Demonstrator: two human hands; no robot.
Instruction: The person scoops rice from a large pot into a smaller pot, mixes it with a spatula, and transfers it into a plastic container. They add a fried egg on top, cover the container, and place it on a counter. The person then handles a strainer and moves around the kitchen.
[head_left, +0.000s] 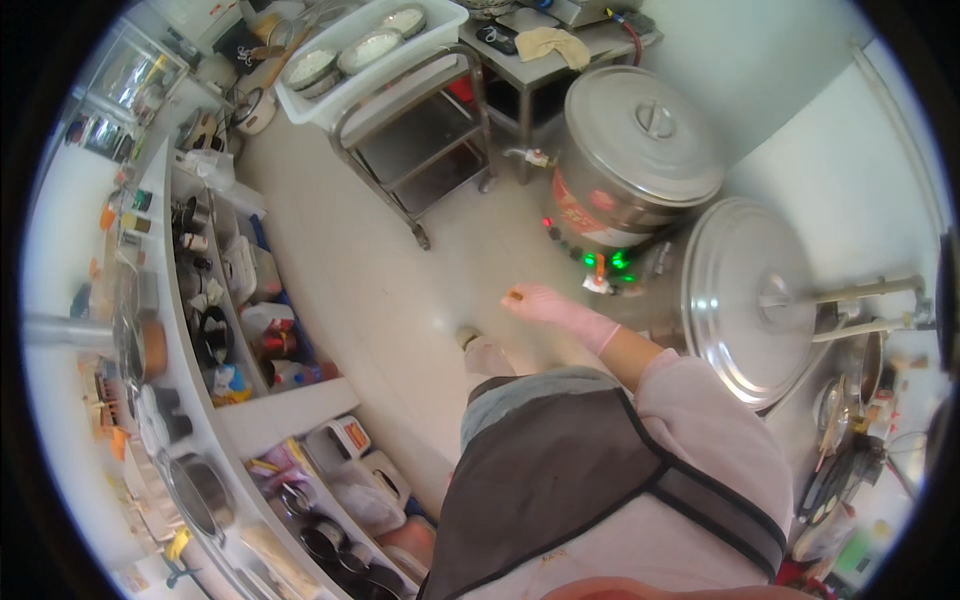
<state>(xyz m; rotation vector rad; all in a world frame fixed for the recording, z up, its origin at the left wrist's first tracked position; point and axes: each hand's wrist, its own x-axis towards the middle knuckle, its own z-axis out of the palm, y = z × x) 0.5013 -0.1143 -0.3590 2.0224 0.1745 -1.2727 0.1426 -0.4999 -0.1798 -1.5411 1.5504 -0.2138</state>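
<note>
My right hand, in a pink glove, hangs over the pale floor in front of me. Its fingers are curled around a small brown object, too small to identify. To the right of this hand stands a large steel barrel with a domed lid. A second lidded steel barrel with a red label is farther ahead. Between the hand and the barrels, green indicator lights glow. My left hand is out of view. I am wearing a dark apron over light clothing.
Ahead, a steel trolley on castors bears a white plastic tub with several bowls of white food. A metal table with a cloth stands beside it. Along the left runs a shelf unit full of pots and containers.
</note>
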